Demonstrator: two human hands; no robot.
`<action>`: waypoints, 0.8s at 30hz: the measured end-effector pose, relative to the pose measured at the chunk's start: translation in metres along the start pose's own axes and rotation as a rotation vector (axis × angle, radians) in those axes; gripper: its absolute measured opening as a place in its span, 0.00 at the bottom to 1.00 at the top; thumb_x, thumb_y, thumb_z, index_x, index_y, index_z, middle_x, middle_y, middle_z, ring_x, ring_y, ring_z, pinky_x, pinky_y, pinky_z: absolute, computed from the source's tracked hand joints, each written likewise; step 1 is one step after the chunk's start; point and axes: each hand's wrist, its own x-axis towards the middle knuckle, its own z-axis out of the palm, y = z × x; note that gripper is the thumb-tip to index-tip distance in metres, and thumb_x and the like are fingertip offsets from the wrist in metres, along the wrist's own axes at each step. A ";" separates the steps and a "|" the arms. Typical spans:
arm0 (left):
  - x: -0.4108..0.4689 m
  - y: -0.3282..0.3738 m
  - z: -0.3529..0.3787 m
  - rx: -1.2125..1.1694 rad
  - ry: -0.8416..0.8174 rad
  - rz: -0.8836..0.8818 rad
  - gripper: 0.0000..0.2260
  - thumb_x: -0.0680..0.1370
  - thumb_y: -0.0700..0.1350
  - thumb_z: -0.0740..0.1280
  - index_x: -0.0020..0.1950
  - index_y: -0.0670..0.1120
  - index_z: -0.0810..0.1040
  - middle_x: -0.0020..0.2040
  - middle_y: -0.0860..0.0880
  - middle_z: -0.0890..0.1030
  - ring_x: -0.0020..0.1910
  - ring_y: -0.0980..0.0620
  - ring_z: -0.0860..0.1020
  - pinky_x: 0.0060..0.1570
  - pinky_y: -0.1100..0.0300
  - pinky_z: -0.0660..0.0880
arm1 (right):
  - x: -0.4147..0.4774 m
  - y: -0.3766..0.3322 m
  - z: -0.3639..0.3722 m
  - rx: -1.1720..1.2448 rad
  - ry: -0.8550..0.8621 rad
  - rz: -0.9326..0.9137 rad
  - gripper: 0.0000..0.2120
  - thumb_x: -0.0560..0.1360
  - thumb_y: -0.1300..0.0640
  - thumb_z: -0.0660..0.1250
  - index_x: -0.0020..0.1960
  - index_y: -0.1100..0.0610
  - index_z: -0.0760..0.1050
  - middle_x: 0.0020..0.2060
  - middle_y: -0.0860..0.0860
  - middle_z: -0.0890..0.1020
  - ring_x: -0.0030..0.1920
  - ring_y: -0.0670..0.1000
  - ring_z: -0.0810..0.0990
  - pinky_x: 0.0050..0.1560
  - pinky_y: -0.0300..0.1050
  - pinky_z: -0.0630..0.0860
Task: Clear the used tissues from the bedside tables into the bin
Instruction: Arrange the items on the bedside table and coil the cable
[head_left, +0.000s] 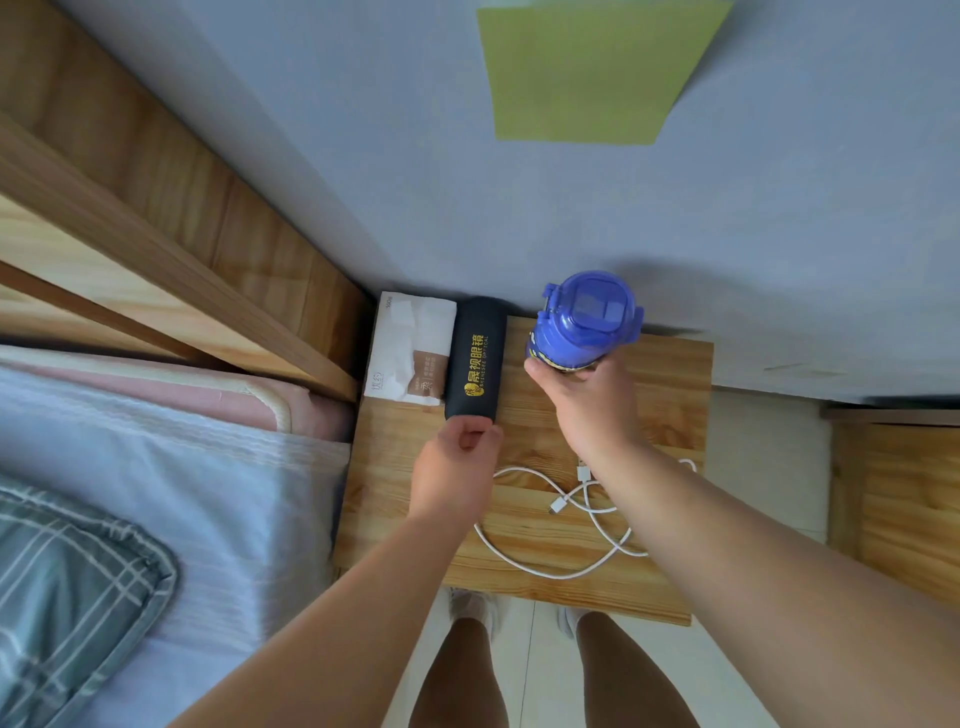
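Right hand (587, 400) wrapped around blue bottle (584, 322), left hand (457, 467) pinching black glasses case (475, 358) end

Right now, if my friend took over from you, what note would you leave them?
Left hand pinches the near end of the black glasses case lying on the wooden bedside table. Right hand grips the blue lidded bottle. A white tissue pack lies beside the case, a white cable nearer. No loose used tissues or bin in view; check elsewhere.
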 end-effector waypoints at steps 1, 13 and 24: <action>0.001 0.000 0.000 -0.007 0.002 -0.002 0.08 0.81 0.53 0.68 0.58 0.55 0.83 0.49 0.57 0.86 0.45 0.57 0.83 0.41 0.61 0.74 | 0.001 0.000 0.001 -0.001 -0.002 -0.005 0.16 0.69 0.51 0.80 0.52 0.55 0.80 0.42 0.52 0.87 0.45 0.54 0.86 0.48 0.49 0.81; -0.001 -0.004 -0.003 0.001 -0.001 0.032 0.06 0.81 0.52 0.68 0.56 0.58 0.82 0.49 0.57 0.85 0.44 0.56 0.83 0.40 0.59 0.76 | 0.015 -0.010 0.010 -0.129 -0.114 -0.037 0.25 0.67 0.48 0.80 0.58 0.44 0.70 0.46 0.40 0.84 0.45 0.43 0.83 0.41 0.35 0.73; -0.041 -0.022 0.068 0.627 -0.208 0.289 0.18 0.80 0.55 0.70 0.70 0.57 0.76 0.69 0.53 0.75 0.60 0.46 0.81 0.49 0.55 0.76 | -0.059 0.057 -0.091 -0.454 -0.188 0.108 0.13 0.79 0.55 0.67 0.63 0.47 0.80 0.48 0.44 0.84 0.41 0.48 0.83 0.50 0.50 0.80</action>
